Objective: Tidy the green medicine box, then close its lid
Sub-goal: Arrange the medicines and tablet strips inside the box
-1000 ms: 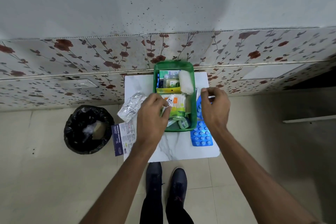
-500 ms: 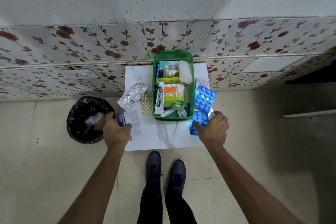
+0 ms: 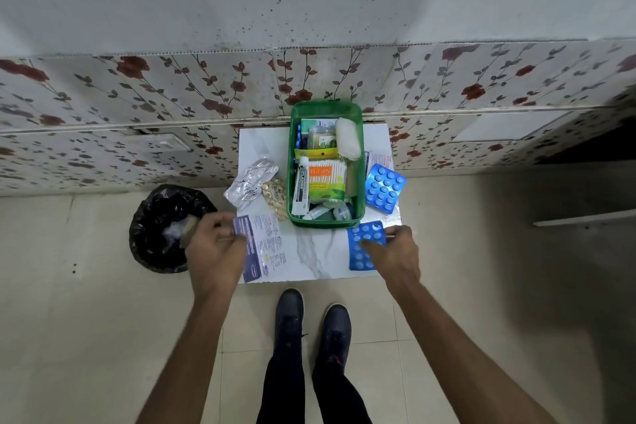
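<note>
The green medicine box [image 3: 360, 189] stands open on the white marble table [image 3: 313, 251], packed with a white tube, a cotton swab pack, a gauze roll and small bottles. Its green lid [image 3: 323, 106] leans up against the wall behind it. My left hand [image 3: 215, 249] grips a printed purple-and-white leaflet [image 3: 263, 244] at the table's left front edge. My right hand [image 3: 394, 255] presses its fingers on a blue blister strip [image 3: 363, 243] in front of the box's right corner. A second blue blister strip [image 3: 384, 188] lies to the right of the box.
A silver foil pouch [image 3: 249, 184] and a gold pill strip [image 3: 275, 198] lie left of the box. A black-lined bin [image 3: 161, 224] stands on the floor to the left of the table. My shoes [image 3: 311, 320] are just under the table's front edge. Floral wall tiles run behind.
Both hands left the box and dropped to the table's front edge. The left hand took hold of the leaflet; the right hand settled on the near blue blister strip.
</note>
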